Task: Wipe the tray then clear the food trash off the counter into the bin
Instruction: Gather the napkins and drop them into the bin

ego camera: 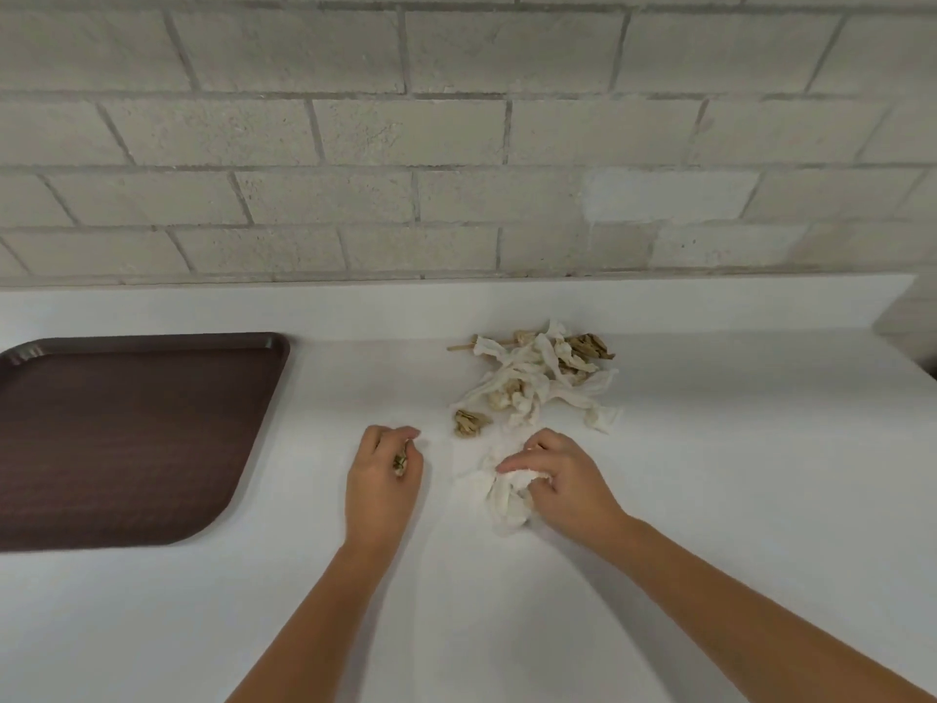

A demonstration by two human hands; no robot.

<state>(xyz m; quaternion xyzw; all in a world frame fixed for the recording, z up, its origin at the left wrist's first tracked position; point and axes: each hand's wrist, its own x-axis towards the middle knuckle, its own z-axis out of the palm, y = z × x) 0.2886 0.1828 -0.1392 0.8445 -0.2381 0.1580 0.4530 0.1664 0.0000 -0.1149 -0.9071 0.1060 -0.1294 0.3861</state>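
A dark brown tray lies flat on the white counter at the left, with nothing on it. A pile of food trash, made of twisted white paper strips, brownish scraps and a wooden skewer, sits at the centre right near the wall. One brown scrap lies apart at the pile's near left. My left hand rests on the counter, fingers curled around a small greenish-brown scrap. My right hand grips a crumpled white paper towel just in front of the pile.
A pale brick wall rises behind the counter. The counter's right end steps back near the corner. No bin is in view.
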